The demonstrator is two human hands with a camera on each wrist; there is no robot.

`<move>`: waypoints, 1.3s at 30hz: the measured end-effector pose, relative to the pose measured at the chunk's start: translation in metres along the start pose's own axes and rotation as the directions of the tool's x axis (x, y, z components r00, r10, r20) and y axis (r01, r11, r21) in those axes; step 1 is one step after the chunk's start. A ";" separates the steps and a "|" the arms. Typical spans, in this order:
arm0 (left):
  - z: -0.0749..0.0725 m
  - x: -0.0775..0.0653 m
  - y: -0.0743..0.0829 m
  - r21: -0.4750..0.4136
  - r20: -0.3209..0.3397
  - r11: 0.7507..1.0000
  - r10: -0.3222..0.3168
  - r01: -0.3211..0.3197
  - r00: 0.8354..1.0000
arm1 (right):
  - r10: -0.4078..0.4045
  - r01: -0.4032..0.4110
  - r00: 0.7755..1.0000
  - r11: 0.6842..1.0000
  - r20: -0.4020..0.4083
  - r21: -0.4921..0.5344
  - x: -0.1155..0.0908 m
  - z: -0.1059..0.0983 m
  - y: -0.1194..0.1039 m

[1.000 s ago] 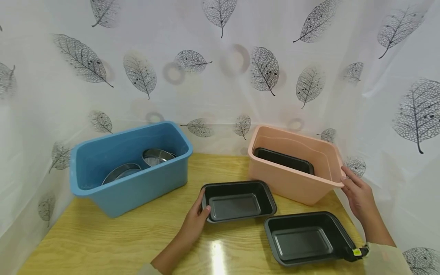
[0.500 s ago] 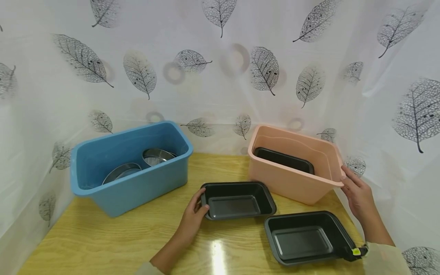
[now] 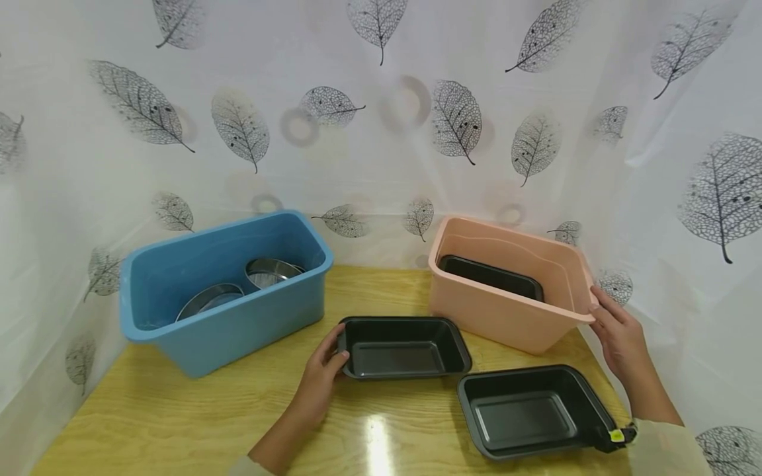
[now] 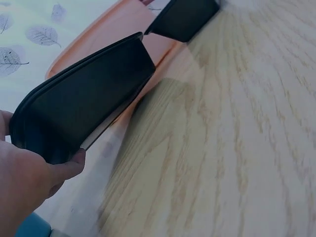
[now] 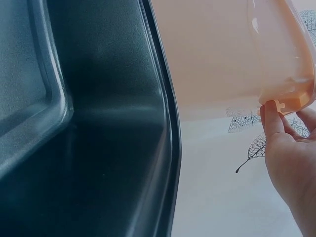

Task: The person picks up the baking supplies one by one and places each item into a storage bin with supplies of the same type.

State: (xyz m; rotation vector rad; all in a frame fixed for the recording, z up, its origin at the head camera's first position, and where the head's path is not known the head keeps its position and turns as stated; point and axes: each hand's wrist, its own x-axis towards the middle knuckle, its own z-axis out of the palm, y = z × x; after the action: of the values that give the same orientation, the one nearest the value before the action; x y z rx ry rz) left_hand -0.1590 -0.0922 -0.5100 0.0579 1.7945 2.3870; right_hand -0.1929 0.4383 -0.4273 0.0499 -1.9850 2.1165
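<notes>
My left hand grips the left end of a dark loaf pan in the middle of the table, thumb on the near side. In the left wrist view the pan shows its outer side, with a shadow under it on the wood. At the right, my right hand holds the rim at the right corner of a pink bin; the right wrist view shows its fingers on that rim. Inside the bin stands another dark pan.
A second loaf pan lies at the front right, below my right forearm. The blue bin at the left contains round metal tins. A leaf-patterned curtain borders the wooden table.
My left hand and the loaf pan in it have moved slightly left. The right hand, both bins and the front-right pan look unchanged.
</notes>
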 end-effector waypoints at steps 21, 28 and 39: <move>0.004 0.000 0.023 -0.172 0.001 0.985 -0.031 0.031 1.000 | 0.018 -0.018 1.000 1.000 -0.018 -0.008 -0.002 -0.001 -0.001; 0.008 0.006 0.024 -0.180 -0.020 0.984 -0.023 0.019 1.000 | 0.021 -0.021 1.000 1.000 -0.020 -0.017 -0.001 -0.001 0.000; 0.005 0.013 0.020 -0.095 -0.062 0.995 -0.006 0.000 0.998 | 0.026 -0.027 0.999 0.999 -0.031 -0.019 -0.001 0.001 -0.001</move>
State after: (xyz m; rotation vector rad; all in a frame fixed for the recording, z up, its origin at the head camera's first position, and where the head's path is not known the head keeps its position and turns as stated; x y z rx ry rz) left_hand -0.1731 -0.0910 -0.4907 -0.0310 1.7018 2.4949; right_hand -0.1922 0.4373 -0.4263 -0.0121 -1.9990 2.1012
